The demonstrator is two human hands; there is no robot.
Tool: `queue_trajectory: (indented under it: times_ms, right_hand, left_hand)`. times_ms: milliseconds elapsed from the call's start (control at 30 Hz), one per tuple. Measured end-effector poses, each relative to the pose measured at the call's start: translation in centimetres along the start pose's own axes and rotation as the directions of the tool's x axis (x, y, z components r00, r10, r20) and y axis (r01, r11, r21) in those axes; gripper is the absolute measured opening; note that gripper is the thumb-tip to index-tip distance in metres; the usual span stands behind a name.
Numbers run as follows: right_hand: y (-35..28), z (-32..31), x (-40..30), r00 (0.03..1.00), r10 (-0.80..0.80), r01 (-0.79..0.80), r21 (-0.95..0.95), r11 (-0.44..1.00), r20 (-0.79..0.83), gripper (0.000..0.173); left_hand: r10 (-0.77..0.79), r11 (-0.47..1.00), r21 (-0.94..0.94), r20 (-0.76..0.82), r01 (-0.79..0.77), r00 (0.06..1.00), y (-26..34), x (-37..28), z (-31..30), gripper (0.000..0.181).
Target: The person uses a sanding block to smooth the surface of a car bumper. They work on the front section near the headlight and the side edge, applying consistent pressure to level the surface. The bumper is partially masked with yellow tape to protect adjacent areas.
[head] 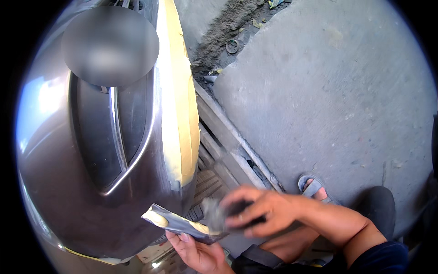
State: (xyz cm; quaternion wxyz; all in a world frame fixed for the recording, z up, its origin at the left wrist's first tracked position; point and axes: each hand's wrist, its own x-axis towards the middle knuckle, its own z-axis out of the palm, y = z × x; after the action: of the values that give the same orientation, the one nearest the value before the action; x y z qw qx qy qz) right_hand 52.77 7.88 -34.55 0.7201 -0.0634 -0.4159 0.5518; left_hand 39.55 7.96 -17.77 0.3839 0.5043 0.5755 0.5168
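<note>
My left hand [200, 251] holds a narrow dark palette board [181, 224] from below, tilted in front of the car. Lumps of cream-yellow body filler [157, 218] lie on its face. My right hand [261, 212], blurred by motion, grips a grey flat tool [214, 214], apparently a filler spreader, at the board's right end. Beyond both hands is a dark car bumper [113, 219], with a chrome-trimmed recess [131, 164]. A long band of yellow filler [186, 137] covers the bumper's right edge, with ragged ridges along its outer side.
A tyre [205, 186] shows beneath the bumper. Concrete floor [325, 102] extends to the right, broken by a rough dirt channel [219, 41] and a slatted grating [232, 147]. My sandalled foot [313, 188] rests near the grating. A blurred oval hides part of the car.
</note>
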Motion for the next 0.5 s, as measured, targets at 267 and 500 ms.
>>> queue_trajectory:
  times_ms: [267,500]
  right_hand:
    - [2.6,-4.9,6.2,0.823,-0.123,-0.107,-0.365,0.925,-0.554,0.051]
    - [5.4,-1.6,6.6,0.822,-0.198,0.007,-0.338,0.941,-0.535,0.044]
  left_hand:
    - [0.103,0.994,-0.047,0.117,-0.098,0.988,0.2,0.0,-0.4,0.038]
    - [0.128,0.992,-0.017,0.111,-0.127,0.986,0.5,-0.3,-1.2,0.039]
